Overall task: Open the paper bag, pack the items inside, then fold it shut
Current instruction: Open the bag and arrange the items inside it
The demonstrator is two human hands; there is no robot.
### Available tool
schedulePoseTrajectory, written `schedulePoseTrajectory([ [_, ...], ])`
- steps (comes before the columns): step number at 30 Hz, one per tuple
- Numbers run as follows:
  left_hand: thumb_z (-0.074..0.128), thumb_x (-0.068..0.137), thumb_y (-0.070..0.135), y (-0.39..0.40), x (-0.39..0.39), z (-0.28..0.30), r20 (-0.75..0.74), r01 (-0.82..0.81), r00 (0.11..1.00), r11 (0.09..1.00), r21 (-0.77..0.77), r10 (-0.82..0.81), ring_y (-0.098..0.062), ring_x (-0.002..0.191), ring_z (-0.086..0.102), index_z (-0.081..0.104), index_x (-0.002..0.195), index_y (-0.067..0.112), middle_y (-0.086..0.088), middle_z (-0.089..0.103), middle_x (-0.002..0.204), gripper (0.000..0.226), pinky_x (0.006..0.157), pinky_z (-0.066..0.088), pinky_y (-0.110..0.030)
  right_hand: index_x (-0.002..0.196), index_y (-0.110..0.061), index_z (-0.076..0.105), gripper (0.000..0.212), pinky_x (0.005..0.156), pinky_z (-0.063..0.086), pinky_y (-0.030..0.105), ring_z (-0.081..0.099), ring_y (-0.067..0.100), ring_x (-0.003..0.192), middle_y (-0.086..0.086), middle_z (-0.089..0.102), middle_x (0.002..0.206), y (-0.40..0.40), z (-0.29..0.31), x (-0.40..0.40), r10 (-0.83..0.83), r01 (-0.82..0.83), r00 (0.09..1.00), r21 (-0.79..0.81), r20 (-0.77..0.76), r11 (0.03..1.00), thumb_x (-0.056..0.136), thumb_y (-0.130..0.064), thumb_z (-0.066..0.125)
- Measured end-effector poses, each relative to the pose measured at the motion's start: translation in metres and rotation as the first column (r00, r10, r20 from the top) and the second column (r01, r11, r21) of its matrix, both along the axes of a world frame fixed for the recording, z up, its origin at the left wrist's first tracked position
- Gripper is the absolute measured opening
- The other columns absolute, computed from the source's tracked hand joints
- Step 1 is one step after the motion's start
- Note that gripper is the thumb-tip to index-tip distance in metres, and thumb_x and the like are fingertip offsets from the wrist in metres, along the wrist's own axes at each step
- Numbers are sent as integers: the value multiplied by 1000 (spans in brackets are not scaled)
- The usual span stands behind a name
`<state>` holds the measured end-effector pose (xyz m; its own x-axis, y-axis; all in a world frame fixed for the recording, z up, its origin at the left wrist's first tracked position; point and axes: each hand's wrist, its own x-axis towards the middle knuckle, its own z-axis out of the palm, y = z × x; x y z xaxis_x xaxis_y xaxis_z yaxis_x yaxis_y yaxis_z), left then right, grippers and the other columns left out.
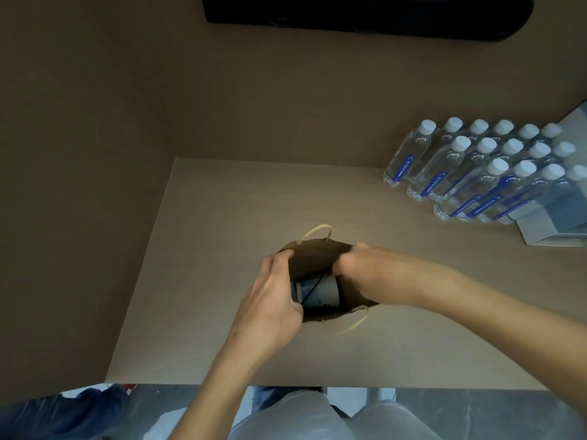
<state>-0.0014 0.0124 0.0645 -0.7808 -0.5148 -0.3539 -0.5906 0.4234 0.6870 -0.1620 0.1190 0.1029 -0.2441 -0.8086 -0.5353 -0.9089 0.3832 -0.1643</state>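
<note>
A brown paper bag (314, 258) with pale twine handles stands on the table (222, 201), seen from above with its mouth wide. My left hand (273, 296) pinches the bag's left rim. My right hand (359, 274) grips the right rim, fingers curled over the edge. Inside the bag lies a white and blue item (317, 292), partly hidden by my left hand, with a thin dark line crossing it. One handle (314, 233) sticks up at the far side and the other handle (354, 322) lies at the near side.
Several water bottles (476, 173) with white caps and blue labels stand in rows at the back right. A pale box (552, 223) lies beside them at the right edge. Brown walls close the table's left and back. A dark object (365, 14) hangs high on the back wall.
</note>
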Motion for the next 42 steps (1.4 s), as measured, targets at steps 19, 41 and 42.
schedulePoseTrajectory([
  [19, 55, 78, 6, 12, -10, -3, -40, 73, 997, 997, 6, -73, -26, 117, 50, 17, 144, 36, 11, 21, 147, 81, 89, 48, -36, 145, -8, 32, 53, 101, 43, 49, 38, 41, 130, 21, 33, 147, -43, -72, 1, -893, 649, 409, 630, 185, 427, 95, -6, 48],
  [41, 55, 77, 5, 7, -13, -13, -90, 117, 989, 993, 10, -115, -7, 93, 46, 19, 144, 36, 14, 24, 144, 82, 72, 45, -21, 108, -6, 62, 18, 70, 47, 32, 60, 25, 83, 13, 65, 107, -46, -74, 29, -233, 186, 950, 223, 207, 957, 93, -10, 53],
  [42, 55, 77, 4, 7, -13, -12, -85, 110, 990, 994, 6, -109, -10, 96, 49, 20, 145, 34, 12, 25, 146, 82, 75, 43, -23, 108, -5, 61, 18, 71, 51, 35, 61, 27, 82, 14, 65, 106, -45, -73, 28, -216, 176, 959, 211, 182, 961, 92, -9, 54],
])
